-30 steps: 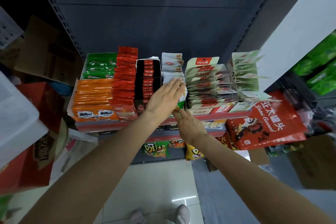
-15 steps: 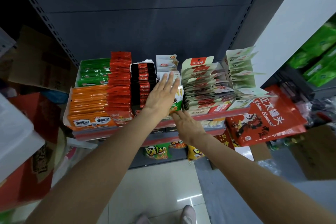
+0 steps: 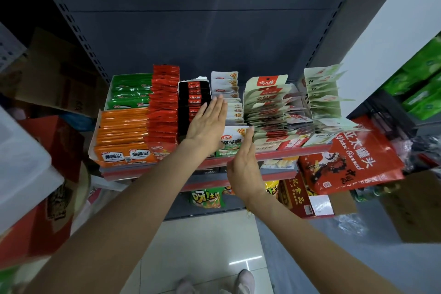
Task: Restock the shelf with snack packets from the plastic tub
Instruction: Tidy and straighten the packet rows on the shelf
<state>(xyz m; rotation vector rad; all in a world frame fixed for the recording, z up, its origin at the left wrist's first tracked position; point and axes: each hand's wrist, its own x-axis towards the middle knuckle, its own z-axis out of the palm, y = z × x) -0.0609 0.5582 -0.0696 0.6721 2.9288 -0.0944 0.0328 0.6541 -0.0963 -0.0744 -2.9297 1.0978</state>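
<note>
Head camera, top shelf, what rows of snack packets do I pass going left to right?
Orange packets → red packets → black packets → white packets, flanked by both flat hands → red-and-cream hang-tab packets → pale green packets.

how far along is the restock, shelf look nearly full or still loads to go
Mostly done by the look of it: the shelf carries packed rows, orange packets through the white packets. In hand: left hand and right hand, both flat and empty, flank that white row, apparently squaring it. The plastic tub's contents are not visible.

Left hand (image 3: 207, 124), right hand (image 3: 243, 169): fingers straight.
</note>
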